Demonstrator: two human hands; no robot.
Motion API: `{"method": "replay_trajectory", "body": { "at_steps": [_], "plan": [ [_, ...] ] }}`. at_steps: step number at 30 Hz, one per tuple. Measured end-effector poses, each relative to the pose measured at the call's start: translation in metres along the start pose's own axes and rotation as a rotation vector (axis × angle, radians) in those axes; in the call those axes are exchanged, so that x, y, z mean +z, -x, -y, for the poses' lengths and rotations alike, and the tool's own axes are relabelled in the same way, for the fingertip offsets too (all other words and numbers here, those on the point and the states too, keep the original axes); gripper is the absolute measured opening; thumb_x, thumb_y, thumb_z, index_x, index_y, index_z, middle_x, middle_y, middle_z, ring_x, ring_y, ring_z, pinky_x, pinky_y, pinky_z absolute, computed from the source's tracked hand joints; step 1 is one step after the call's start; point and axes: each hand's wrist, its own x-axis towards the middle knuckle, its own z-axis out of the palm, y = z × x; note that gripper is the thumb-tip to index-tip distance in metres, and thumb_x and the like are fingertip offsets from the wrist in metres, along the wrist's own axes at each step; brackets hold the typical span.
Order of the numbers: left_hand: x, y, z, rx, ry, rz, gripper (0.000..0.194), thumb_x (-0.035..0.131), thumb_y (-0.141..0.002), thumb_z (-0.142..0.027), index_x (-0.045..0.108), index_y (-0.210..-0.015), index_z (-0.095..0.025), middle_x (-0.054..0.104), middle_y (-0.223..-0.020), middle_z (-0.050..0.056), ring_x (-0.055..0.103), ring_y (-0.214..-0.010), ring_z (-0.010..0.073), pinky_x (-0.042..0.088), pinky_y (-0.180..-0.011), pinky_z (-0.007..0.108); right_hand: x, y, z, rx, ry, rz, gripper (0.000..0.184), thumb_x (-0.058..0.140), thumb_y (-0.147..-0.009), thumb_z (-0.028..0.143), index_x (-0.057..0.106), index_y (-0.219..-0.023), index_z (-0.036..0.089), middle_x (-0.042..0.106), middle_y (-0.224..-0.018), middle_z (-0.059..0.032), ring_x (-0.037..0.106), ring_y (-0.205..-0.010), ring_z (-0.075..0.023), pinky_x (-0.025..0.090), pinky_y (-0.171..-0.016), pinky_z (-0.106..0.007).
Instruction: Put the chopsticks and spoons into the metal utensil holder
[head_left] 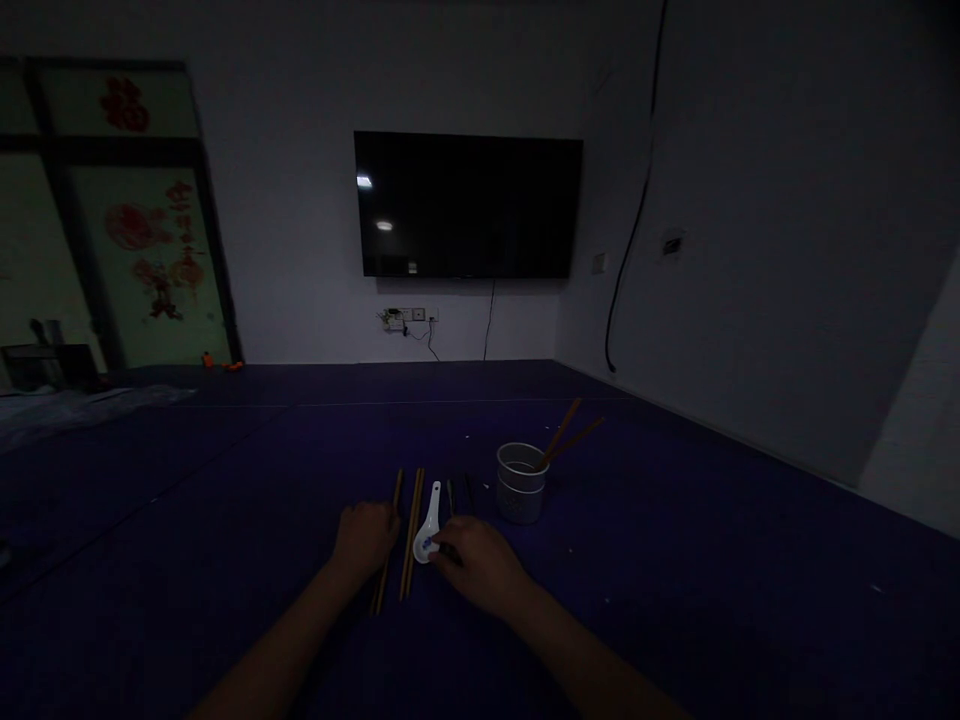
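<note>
My left hand (366, 537) is closed over the left pair of wooden chopsticks (381, 590), with the tips of its fingers partly hidden. Just right of it, a second pair of chopsticks (411, 540) lies roughly parallel. A white soup spoon (431, 525) with a blue mark in its bowl lies beside them, handle pointing away from me. My right hand (480, 562) pinches the right edge of its bowl with thumb and forefinger. Under and beyond that hand lie a slim metal utensil (451, 490) and a dark thin utensil (469, 488), their near ends covered.
A grey perforated utensil holder (521, 495) stands to the right, with two chopsticks (561, 438) leaning out of it. The dark blue surface (675, 600) reaches the wall, where a television (469, 205) hangs. Plastic sheeting (82, 410) lies far left. The room is dim.
</note>
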Motion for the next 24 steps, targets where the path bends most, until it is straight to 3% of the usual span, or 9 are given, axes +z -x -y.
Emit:
{"method": "replay_trajectory", "body": {
  "at_steps": [24],
  "plan": [
    [-0.0046, 0.0056, -0.0064, 0.001, -0.005, -0.009, 0.041, 0.031, -0.090, -0.036, 0.066, -0.093, -0.015, 0.069, -0.099, 0.014, 0.062, -0.097, 0.0260, 0.039, -0.087, 0.040, 0.0015, -0.0002, -0.0034, -0.048, 0.020, -0.009, 0.028, 0.047, -0.087, 0.031, 0.066, -0.103, 0.019, 0.066, -0.100, -0.0068, 0.058, -0.098, -0.0183, 0.039, -0.082, -0.025]
  ]
}}
